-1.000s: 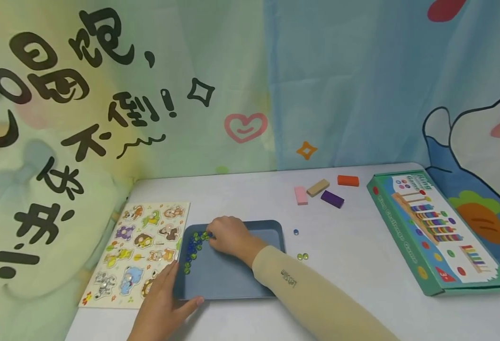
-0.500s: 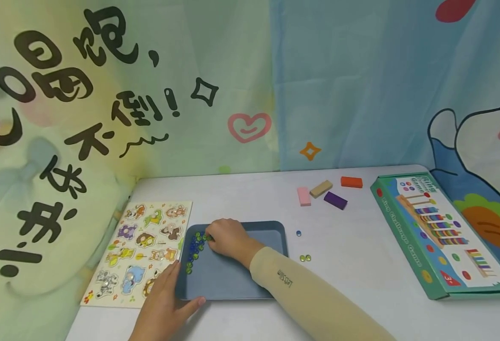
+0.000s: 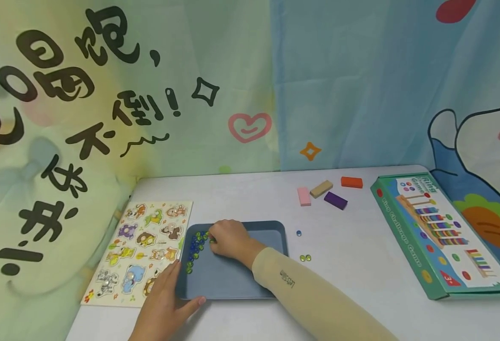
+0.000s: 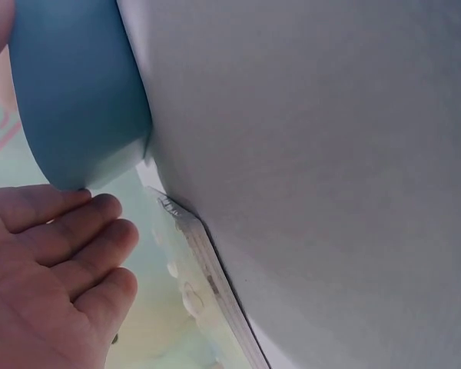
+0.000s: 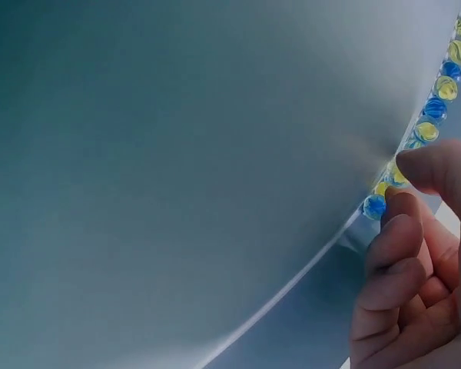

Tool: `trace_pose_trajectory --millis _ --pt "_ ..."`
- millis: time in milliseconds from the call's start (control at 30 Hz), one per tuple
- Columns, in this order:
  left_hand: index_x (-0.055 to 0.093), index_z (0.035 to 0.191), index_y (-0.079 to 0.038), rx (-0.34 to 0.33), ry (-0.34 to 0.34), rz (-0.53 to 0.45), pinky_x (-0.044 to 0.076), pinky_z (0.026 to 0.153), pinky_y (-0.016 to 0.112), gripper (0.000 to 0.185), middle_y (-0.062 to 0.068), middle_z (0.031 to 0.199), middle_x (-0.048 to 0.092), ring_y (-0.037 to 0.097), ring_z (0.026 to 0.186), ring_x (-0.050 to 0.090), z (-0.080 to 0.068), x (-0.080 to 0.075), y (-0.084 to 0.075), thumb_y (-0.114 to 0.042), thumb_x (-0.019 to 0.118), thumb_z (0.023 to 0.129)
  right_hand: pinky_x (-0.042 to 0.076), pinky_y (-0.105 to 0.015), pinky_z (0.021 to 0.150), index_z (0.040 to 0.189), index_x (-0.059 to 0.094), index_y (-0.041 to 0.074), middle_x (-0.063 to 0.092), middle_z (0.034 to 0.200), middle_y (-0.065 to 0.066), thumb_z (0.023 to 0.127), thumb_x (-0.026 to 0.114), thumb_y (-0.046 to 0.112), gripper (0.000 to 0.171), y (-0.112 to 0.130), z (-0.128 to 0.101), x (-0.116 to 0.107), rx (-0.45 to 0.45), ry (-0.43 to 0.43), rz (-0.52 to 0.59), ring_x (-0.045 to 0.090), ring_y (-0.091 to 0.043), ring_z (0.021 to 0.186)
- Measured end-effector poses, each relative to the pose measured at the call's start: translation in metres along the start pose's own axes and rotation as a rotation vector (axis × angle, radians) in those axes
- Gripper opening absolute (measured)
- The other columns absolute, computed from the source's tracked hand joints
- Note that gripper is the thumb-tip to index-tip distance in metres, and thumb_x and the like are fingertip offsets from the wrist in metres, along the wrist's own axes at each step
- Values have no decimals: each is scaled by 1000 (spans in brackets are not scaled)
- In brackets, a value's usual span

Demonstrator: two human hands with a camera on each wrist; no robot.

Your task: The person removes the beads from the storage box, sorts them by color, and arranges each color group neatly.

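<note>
A grey-blue tray lies on the white table, with several green-yellow and blue glass marbles along its left side and upper left corner. At that corner my right hand has its fingers curled, and the right wrist view shows thumb and index finger pinching a yellowish marble, partly hidden by the fingertips. Other marbles form a line beside it. My left hand rests against the tray's lower left corner, fingers fairly straight along the outer side wall and thumb by the front edge.
Left of the tray lies an animal puzzle board. One blue marble and two yellow-green marbles sit on the table to the tray's right. Pink, tan, purple and orange blocks are further back. A green game box stands far right.
The head view has shifted slightly, so the scene sits a little further right. My right hand stays at the tray's upper left corner with only a small finger movement; the left hand keeps its place.
</note>
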State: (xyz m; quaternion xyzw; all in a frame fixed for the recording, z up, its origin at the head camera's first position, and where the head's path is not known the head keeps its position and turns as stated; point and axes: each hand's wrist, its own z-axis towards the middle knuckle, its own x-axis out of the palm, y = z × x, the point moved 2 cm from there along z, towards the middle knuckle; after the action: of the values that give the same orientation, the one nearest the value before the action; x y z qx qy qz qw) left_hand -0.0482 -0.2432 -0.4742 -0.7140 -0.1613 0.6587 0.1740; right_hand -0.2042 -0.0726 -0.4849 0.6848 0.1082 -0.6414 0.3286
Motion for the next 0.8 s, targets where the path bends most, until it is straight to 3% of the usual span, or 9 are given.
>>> trace_pose_trajectory --millis 67,167,267,600,800 --pt "36 160 3 9 -8 -2 36 123 66 111 26 165 38 49 151 38 0 1 0 -62 82 82 34 -21 50 71 71 17 65 67 7 87 77 19 16 -2 -2 -1 9 4 9 41 -6 56" --pt "36 159 3 11 -12 -1 37 122 66 110 26 164 39 48 151 38 0 2 0 -61 83 82 47 -20 56 84 78 19 75 81 9 88 76 22 5 -6 -7 -11 19 -19 23 56 -5 62" --pt "36 160 3 3 -7 4 37 122 66 111 26 165 38 49 151 38 0 1 0 -60 83 82 57 -24 64 98 82 18 79 94 5 91 76 23 11 -10 -14 -28 24 -55 57 64 -6 68" --pt "31 162 2 -43 55 16 32 125 66 116 26 167 34 49 154 33 2 -2 -1 -65 80 82 48 -24 61 103 81 18 59 71 9 93 77 25 12 -39 -45 -81 78 -165 138 51 -7 64" --pt "29 163 1 -67 84 15 30 126 66 118 26 169 31 49 155 30 1 -2 -1 -68 79 82 44 -23 60 97 81 17 56 70 8 91 77 24 10 -66 -73 -104 108 -237 190 49 -8 63"
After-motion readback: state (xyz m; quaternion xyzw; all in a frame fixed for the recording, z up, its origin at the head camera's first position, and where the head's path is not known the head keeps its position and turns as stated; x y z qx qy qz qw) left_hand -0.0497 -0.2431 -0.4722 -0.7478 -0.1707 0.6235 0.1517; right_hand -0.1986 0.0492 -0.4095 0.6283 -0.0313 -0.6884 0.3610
